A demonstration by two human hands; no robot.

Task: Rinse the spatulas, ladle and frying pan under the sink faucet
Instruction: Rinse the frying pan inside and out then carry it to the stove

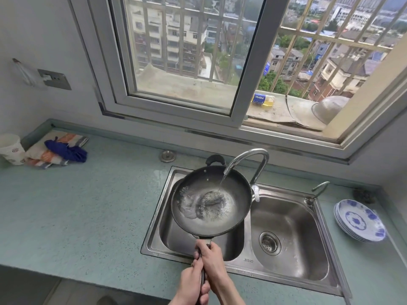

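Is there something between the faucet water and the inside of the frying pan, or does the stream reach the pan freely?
Nothing visible blocks it. The faucet spout hangs over the frying pan, and the water falls straight into it. Both the left hand and the right hand grip the handle at the near side, away from the stream.

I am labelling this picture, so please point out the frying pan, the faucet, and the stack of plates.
frying pan (231, 179): head view, on the bare dark inner wall near the far rim.
faucet (253, 153): head view, on the top of the curved metal spout.
stack of plates (359, 219): head view, on the blue pattern of the top plate.
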